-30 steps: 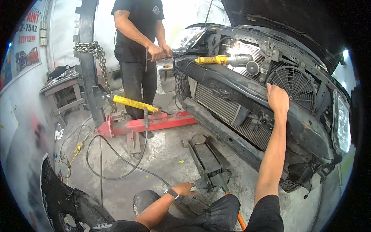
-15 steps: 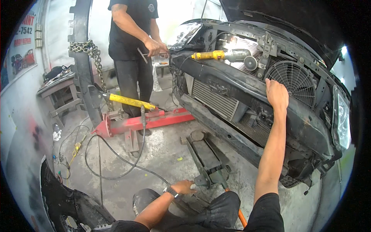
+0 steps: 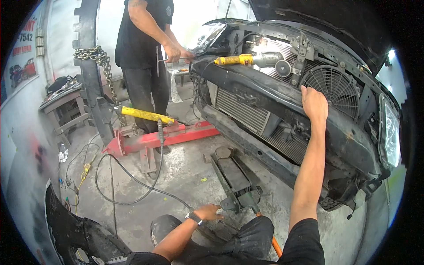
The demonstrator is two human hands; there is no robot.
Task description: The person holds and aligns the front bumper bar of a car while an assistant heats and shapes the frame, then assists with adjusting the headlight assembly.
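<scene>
My right hand rests on the top edge of the car's black bumper beam, its fingers curled over the edge. My left hand is low between my knees with fingers stretched out. It is beside the rear end of a floor jack; whether the fingertips touch the jack I cannot tell. From the jack an orange handle runs back past my right knee. On the beam lies a yellow and grey angle grinder, its disc close to the radiator fan.
Another person stands at the front left, hands on a thin metal tool by the headlight. A red frame puller with a yellow hydraulic ram, chain and black hose occupies the left floor. A black panel lies lower left.
The view has shifted slightly. The other person's hands and the thin metal tool have moved a little, the tool now held at a different angle. My hands keep their places.
</scene>
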